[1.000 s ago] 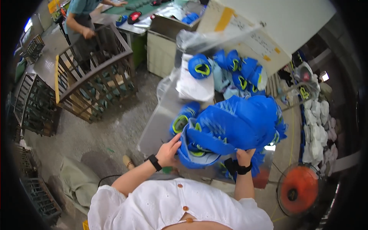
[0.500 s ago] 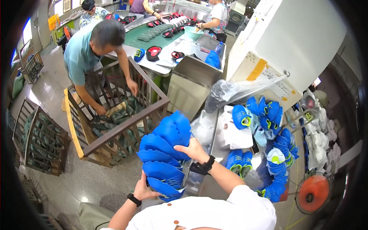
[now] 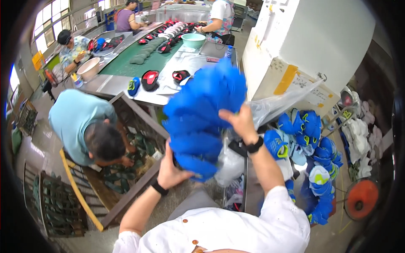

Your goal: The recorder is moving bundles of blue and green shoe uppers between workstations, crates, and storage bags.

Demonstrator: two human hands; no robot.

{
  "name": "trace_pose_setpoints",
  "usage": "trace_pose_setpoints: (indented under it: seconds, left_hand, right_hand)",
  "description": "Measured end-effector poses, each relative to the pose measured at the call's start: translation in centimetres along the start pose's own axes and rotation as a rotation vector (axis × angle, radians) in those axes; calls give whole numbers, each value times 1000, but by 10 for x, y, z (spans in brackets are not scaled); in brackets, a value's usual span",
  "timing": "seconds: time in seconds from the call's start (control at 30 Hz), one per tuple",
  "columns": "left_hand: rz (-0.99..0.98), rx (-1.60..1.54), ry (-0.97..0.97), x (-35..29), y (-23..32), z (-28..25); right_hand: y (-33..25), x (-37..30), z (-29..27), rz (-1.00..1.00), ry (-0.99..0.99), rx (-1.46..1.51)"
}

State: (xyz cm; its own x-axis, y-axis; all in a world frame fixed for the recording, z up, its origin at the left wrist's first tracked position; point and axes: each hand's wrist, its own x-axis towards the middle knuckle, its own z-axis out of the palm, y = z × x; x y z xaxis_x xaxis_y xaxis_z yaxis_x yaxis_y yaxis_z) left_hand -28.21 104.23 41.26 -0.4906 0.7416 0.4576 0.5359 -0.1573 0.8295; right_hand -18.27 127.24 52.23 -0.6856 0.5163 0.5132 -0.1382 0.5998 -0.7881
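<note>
In front of the white shirt [image 3: 211, 234], a tall stack of blue shoe parts [image 3: 196, 120] is held up in the air by two bare hands. The low left side is cupped by the left hand [image 3: 171, 169], with its thumb spread under the bottom end and its fingers pressed along the side. The right side is gripped higher up by the right hand [image 3: 241, 123]; its thumb is laid against the blue parts, but the tips of its other fingers are hidden. Both arms are stretched forward, and a black band is worn on each wrist.

To the right, more blue and lime shoe parts [image 3: 322, 147] are piled on a shiny metal table [image 3: 254, 189]. Near them, a clear plastic sheet [image 3: 282, 105] is draped by a big white box [image 3: 325, 46]. An orange fan [image 3: 362, 199] is seen at the far right. On the left, a brown crate [image 3: 134, 200] is leaned over by a person in a light blue shirt [image 3: 80, 116], and dark green pieces are seen inside. Farther back, a long table [image 3: 120, 65] is covered partly in green, and a mint bowl [image 3: 193, 41] is set on it.
</note>
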Motion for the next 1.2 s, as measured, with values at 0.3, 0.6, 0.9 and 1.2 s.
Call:
trace_pose_setpoints:
  seconds: [0.3, 0.6, 0.9, 1.2]
  left_hand:
    - [189, 264, 62, 396, -115, 6]
    - [-185, 702, -295, 531, -264, 73]
    - [-187, 566, -1040, 570, -388, 95]
    - [48, 815, -988, 604, -445, 111]
  right_hand:
    - [129, 371, -48, -327, 89, -73]
    - [362, 499, -40, -62, -25, -474]
    - [492, 439, -19, 378, -195, -923]
    - [482, 458, 13, 437, -366, -1027]
